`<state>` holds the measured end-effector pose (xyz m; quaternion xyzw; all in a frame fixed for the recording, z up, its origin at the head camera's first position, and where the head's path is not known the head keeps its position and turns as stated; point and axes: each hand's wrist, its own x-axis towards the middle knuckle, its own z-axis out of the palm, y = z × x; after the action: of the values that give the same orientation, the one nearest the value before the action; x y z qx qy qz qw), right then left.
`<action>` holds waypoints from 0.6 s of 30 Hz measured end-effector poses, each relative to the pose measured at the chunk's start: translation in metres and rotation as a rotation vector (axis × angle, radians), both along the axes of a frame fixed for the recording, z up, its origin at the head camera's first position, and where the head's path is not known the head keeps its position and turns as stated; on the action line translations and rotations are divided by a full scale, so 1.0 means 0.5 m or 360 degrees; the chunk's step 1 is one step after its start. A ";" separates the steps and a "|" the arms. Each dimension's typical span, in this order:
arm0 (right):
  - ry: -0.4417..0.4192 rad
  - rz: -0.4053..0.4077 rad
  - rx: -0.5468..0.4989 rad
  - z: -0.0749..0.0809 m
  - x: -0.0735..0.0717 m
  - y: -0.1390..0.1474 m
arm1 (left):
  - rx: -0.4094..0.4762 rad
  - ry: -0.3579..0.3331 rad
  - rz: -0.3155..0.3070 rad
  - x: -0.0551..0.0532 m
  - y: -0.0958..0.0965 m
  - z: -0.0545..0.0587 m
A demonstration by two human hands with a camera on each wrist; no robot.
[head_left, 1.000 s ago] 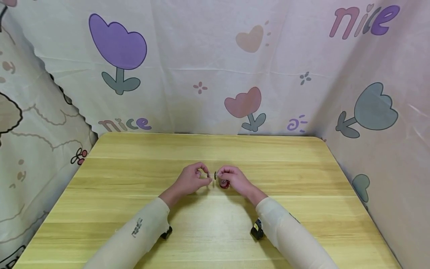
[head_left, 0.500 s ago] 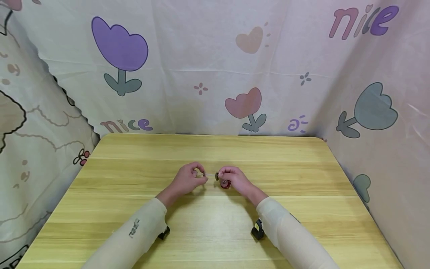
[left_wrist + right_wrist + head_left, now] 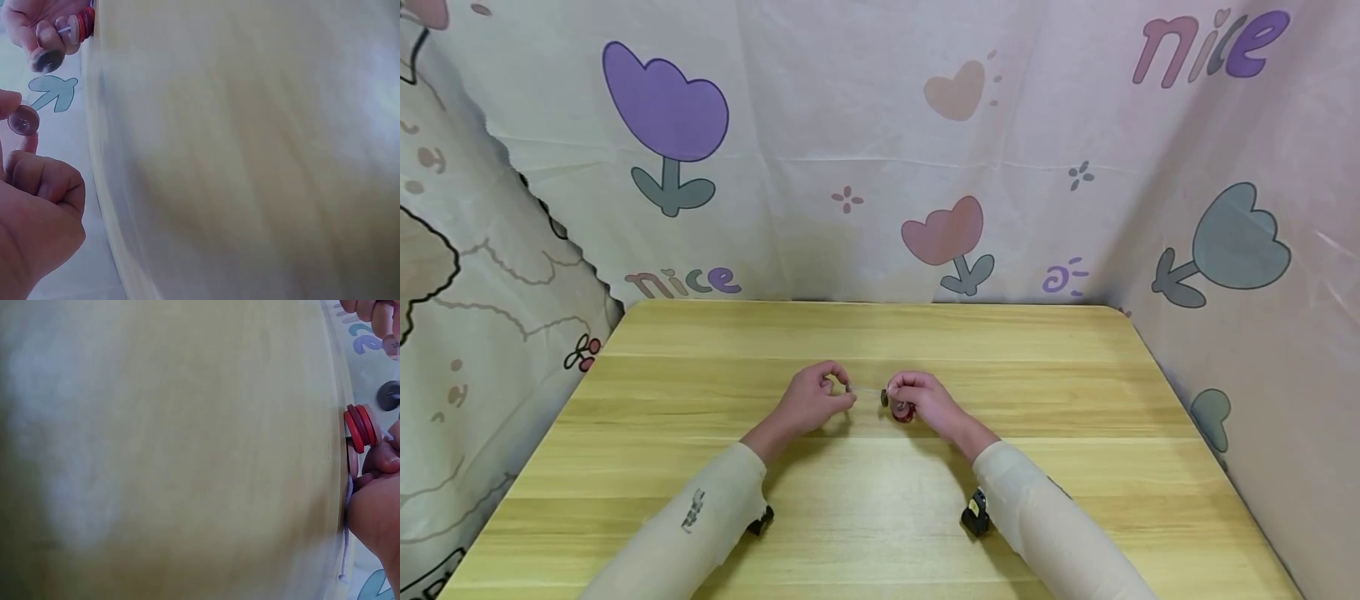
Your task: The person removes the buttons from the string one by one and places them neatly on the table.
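In the head view my left hand (image 3: 811, 398) pinches a small brown button (image 3: 24, 120) between thumb and finger. A thin pale string (image 3: 867, 390) stretches from it toward my right hand (image 3: 927, 400). The right fingertips pinch the string beside a second, dark button (image 3: 884, 397), which hangs on the string close to them. Just under the right hand is a stack of red buttons (image 3: 360, 428) with a paler one at its end, threaded on the string. The loose tail of the string (image 3: 345, 550) shows below the right hand in the right wrist view.
Both hands are over the middle of a light wooden table (image 3: 880, 517). A printed cloth (image 3: 820, 108) hangs behind the table and at its sides. Black wrist cameras (image 3: 975, 512) sit under both sleeves.
My left hand has moved left with its button, and the gap between the hands has widened, showing more string. The dark button now hangs close to the right hand, which has stayed nearly still.
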<state>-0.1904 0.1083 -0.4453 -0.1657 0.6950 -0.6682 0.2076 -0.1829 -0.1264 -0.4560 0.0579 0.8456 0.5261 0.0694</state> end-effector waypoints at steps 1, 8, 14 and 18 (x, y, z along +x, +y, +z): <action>0.0000 -0.0008 0.0010 -0.005 -0.003 0.000 | -0.0003 0.0001 0.0003 0.000 -0.001 -0.001; -0.0004 -0.0034 0.0007 -0.053 -0.027 -0.001 | -0.0060 -0.0031 0.0020 -0.001 -0.015 0.000; -0.0011 -0.0036 -0.0033 -0.063 -0.030 -0.001 | -0.0151 -0.0071 0.0047 -0.005 -0.036 -0.006; 0.0000 -0.0030 -0.0035 -0.062 -0.026 0.000 | -0.0228 -0.0086 0.0056 -0.008 -0.051 -0.011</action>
<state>-0.2036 0.1083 -0.4761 -0.1615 0.6891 -0.6778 0.1993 -0.1868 -0.1520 -0.4614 0.0237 0.8798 0.4668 0.0868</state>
